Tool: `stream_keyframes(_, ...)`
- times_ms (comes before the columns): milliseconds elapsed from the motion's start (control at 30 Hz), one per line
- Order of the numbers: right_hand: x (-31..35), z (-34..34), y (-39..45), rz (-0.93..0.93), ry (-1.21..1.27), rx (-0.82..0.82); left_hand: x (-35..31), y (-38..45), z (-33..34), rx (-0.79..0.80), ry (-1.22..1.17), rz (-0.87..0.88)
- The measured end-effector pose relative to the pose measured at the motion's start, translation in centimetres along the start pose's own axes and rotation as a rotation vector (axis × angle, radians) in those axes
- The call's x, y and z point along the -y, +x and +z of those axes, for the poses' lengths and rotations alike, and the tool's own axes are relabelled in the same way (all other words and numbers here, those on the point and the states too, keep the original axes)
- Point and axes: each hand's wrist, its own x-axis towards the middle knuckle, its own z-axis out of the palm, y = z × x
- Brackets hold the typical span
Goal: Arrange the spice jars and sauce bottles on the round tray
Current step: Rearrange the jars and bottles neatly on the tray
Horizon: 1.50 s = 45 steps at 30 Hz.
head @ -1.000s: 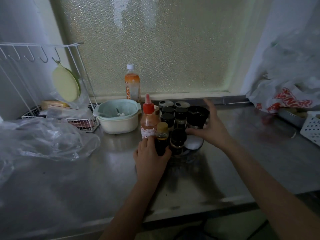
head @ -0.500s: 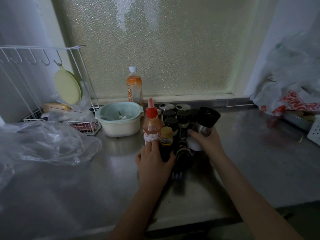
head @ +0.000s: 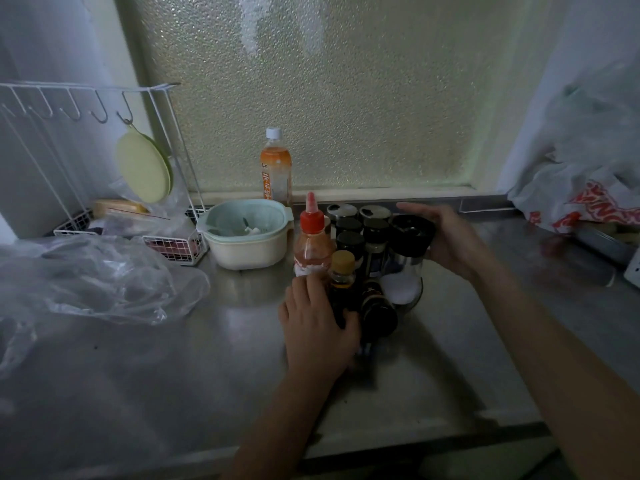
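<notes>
Fingers of the right hand curl around the black cap of a clear shaker, which stands at the right edge of the jar cluster. Left hand wraps a dark yellow-capped bottle at the cluster's front, beside the red-capped sauce bottle on the steel surface.
</notes>
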Motion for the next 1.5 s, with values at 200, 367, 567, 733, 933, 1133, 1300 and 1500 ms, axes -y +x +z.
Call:
stream_keyframes(200,0.1,-1.8,-0.1,-0.025,-0.279,0.268,-0.6,-0.4,-0.9,-0.120,-0.111,0.111)
stream_keyframes(367,0.0,-1.6,-0.2,-0.162,-0.286,0.111,-1.1,-1.1,-0.9,-0.075,-0.098,0.408)
stream_keyframes(567,4.1,-0.9,-2.4,-0.604,-0.115,-0.296,-1.3,-1.2,-0.5,0.005,-0.025,0.516)
stream_keyframes(733,7.3,3.3,-8.2,-0.888,-0.340,-0.299,-3.2,0.1,-1.1,-0.042,-0.117,0.380)
stream_keyframes(933,3.5,7.0,-10.6,-0.662,-0.242,-0.052,-5.8,2.8,-1.0,-0.024,-0.332,0.074)
stream_keyframes(1133,-0.6,3.3,-7.5,-0.365,-0.325,-0.293,-3.4,0.6,-0.8,-0.182,-0.418,-0.027)
stream_keyframes(1300,-4.8,3.5,-3.9,-0.193,-0.400,-0.183,-2.3,-0.5,-0.4,-0.235,-0.415,0.000)
stream_keyframes(1500,-6.2,4.0,-3.5,-0.397,-0.188,-0.479,-2.2,-0.3,-0.4,-0.214,-0.421,-0.051)
